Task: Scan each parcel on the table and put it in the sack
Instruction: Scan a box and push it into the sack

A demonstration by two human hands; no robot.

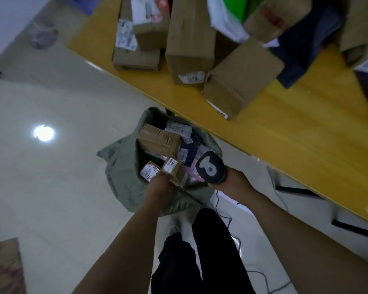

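A grey-green sack (119, 179) stands open on the floor beside the yellow table (295, 128), filled with several parcels. My left hand (157, 190) grips a small brown box (174, 169) with a white label, holding it at the sack's mouth above the other parcels. My right hand (235, 181) holds a black handheld scanner (209, 166) just right of that box, over the sack's rim. Several cardboard boxes lie on the table, among them a tall one (189, 39) and a tilted one (240, 79) near the table's edge.
Soft bags in white, green and dark blue (302, 49) lie among the boxes at the table's far side. A thin dark cable (227, 221) trails on the pale tiled floor by my legs. A cardboard box (4, 270) sits at the bottom left.
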